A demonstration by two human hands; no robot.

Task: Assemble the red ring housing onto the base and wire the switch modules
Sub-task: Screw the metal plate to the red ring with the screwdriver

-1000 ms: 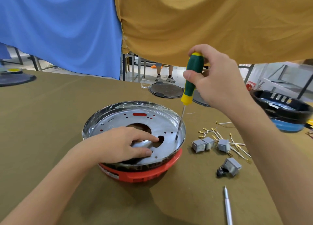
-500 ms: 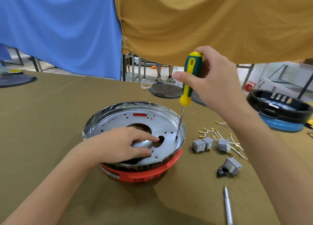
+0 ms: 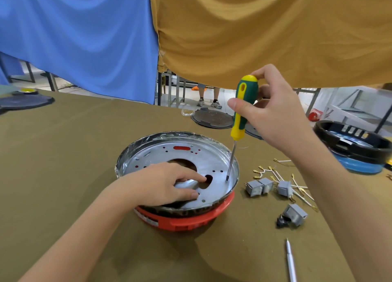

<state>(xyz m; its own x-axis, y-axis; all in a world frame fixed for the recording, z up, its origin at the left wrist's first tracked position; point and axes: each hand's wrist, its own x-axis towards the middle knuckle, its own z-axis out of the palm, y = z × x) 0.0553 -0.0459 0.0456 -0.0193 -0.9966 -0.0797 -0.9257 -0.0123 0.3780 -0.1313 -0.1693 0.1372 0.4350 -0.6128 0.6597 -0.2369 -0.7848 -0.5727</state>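
The desk point(image 3: 63, 145) lies open left of the pan point(image 3: 212, 152). On the right, switches point(image 3: 258, 187), wires point(image 3: 297, 188) and a pen point(image 3: 290, 258) crowd the way. Dark lids point(image 3: 212, 118) sit behind.

No legible text, brand, number or sign anywhere. Small white label point(image 3: 148, 219) on the red ring housing point(image 3: 191, 221), its print too blurred to make out.
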